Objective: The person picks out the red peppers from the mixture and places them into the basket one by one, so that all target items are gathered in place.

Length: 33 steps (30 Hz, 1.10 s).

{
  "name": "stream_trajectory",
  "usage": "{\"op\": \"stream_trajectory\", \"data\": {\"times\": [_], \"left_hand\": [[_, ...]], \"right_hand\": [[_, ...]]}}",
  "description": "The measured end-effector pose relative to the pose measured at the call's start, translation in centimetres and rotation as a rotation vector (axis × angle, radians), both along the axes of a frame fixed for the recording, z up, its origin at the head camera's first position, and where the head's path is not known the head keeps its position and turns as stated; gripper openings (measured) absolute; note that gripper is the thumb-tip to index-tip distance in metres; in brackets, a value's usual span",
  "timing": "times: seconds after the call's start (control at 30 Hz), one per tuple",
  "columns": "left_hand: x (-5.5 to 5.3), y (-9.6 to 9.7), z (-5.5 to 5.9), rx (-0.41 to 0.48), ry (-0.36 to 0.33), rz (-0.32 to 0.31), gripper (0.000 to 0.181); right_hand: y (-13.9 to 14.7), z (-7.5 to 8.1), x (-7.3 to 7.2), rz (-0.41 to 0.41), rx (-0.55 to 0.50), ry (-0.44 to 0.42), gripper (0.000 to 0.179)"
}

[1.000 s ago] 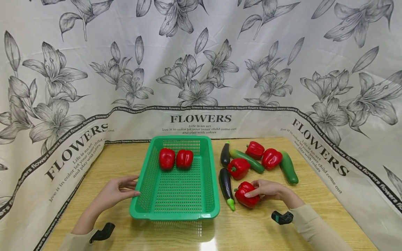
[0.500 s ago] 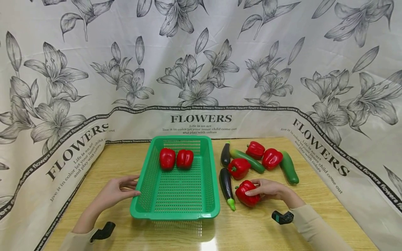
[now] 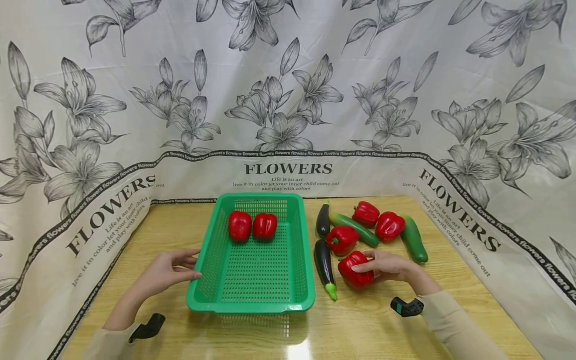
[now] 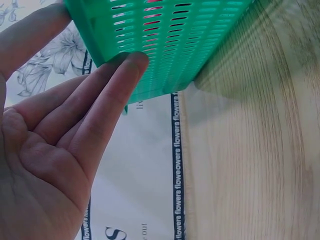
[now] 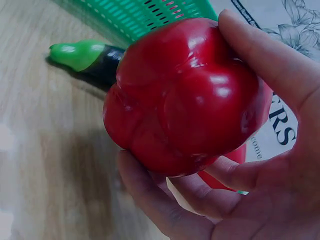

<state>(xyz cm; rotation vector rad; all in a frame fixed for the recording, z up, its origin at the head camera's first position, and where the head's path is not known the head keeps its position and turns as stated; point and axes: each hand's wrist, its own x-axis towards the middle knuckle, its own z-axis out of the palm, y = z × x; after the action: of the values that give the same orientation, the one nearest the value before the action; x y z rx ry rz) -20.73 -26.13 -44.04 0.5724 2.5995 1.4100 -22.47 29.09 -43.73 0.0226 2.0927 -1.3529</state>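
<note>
My right hand (image 3: 390, 266) grips a glossy red bell pepper (image 3: 354, 270), thumb on one side and fingers curled round the other. Seen in the right wrist view, the bell pepper (image 5: 185, 100) turns its lobed end to the camera and seems held just off the table. A dark eggplant (image 3: 324, 267) with a green cap lies just left of it. My left hand (image 3: 168, 272) touches the left side of a green plastic basket (image 3: 307, 280); in the left wrist view its fingers (image 4: 107, 107) lie straight against the perforated wall. Two red bell peppers (image 3: 240, 226) sit at the basket's far end.
Right of the basket lie another eggplant (image 3: 323, 221), a zucchini-like green vegetable (image 3: 355, 230), several more red bell peppers (image 3: 343, 240) and a second green one (image 3: 414, 240). A flower-printed cloth (image 3: 288, 125) hangs behind and along both sides of the wooden table (image 3: 175, 225).
My right hand and its bell pepper have risen slightly away from the front of the table, and the pepper has tilted a little. The left hand and basket have stayed put.
</note>
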Motion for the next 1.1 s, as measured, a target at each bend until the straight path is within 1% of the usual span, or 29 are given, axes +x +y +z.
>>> {"op": "stream_trajectory", "data": {"times": [0.1,0.3,0.47,0.53,0.67,0.97,1.1], "left_hand": [[-0.1,0.0,0.1,0.002,-0.002,-0.004,0.065],[0.0,-0.1,0.7,-0.013,0.014,-0.049,0.065],[-0.1,-0.2,1.0,-0.033,0.018,-0.074,0.065],[-0.2,-0.2,1.0,-0.040,0.018,-0.080,0.065],[-0.3,-0.1,1.1,-0.061,0.020,-0.082,0.064],[-0.2,-0.2,1.4,-0.086,0.011,-0.062,0.064],[-0.2,-0.2,1.4,-0.083,0.005,-0.060,0.064]], "right_hand": [[-0.2,0.7,-0.1,0.008,-0.011,0.001,0.085],[-0.8,2.1,-0.4,0.019,-0.050,-0.006,0.082],[-1.3,2.9,-0.8,0.035,-0.058,-0.001,0.086],[-1.5,3.2,-1.0,0.029,-0.055,0.005,0.088],[-2.1,3.8,-1.4,0.032,-0.054,0.018,0.091],[-3.4,5.3,-2.3,0.075,-0.075,0.048,0.085],[-4.0,5.8,-2.7,0.075,-0.069,0.055,0.082]]}}
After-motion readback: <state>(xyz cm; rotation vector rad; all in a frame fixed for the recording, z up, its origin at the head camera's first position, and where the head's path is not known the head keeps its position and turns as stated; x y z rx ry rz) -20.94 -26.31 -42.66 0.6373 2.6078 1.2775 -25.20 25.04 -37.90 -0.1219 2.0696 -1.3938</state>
